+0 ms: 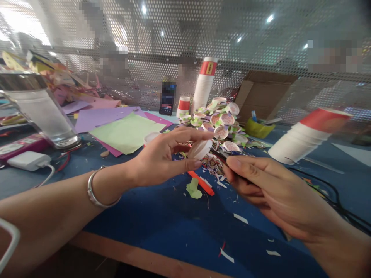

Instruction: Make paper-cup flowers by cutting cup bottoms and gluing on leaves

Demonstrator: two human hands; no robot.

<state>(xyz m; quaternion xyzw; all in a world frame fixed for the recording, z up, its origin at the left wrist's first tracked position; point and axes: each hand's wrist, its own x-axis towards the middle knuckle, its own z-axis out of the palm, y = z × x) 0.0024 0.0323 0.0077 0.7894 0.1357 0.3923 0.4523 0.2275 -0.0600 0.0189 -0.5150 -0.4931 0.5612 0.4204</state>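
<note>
My left hand (165,156) pinches a small white paper cup (200,149) by its base, between thumb and fingers, above a heap of paper scraps (213,166). My right hand (261,185) is closed around a thin dark tool (220,155) whose tip points at the cup; I cannot make out what the tool is. A silver bangle (97,193) circles my left wrist. Behind the hands lies a pile of cut, decorated cup pieces (222,123).
Stacks of red-rimmed paper cups stand at the back (204,83) and lie at the right (307,135). Coloured paper sheets (124,129), a glass (43,114), a white charger (29,160), a phone (167,98), a cardboard box (261,94) and a black cable (333,193) surround the blue table (174,224).
</note>
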